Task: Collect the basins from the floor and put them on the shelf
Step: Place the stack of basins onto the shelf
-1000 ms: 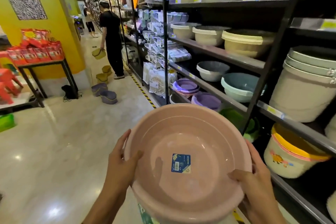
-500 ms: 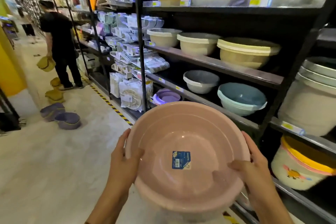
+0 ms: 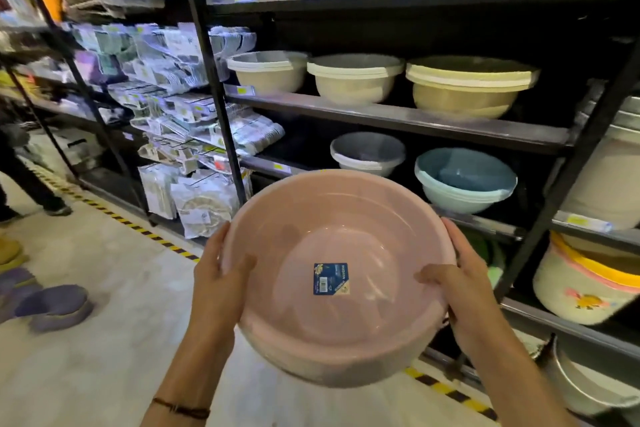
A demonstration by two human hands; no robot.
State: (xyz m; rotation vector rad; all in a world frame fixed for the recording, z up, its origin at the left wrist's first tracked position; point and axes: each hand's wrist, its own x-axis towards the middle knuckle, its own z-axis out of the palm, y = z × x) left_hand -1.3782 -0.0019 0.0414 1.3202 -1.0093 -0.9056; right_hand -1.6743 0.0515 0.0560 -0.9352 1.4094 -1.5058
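I hold a stack of pink basins [image 3: 332,236], with a blue label inside the top one, in front of my chest and tilted toward me. My left hand [image 3: 218,284] grips the left rim, thumb inside the bowl. On the right rim my right hand [image 3: 460,291] grips the same way. Straight ahead stands the dark metal shelf [image 3: 398,118]. Its middle board carries cream basins [image 3: 353,78]; the board below carries a grey basin [image 3: 367,152] and blue basins [image 3: 464,180]. Purple basins [image 3: 55,305] lie on the floor at the left.
A person's legs [image 3: 20,177] stand at the far left by the floor basins. Packaged goods [image 3: 194,114] hang in the shelf bay to the left. Large buckets [image 3: 588,281] fill the right bay. A yellow-black tape line [image 3: 166,246] runs along the shelf's foot.
My view has swung right and closer to the shelf; the aisle and the other person have slid off to the left. Both hands keep the same hold on the pink basins.
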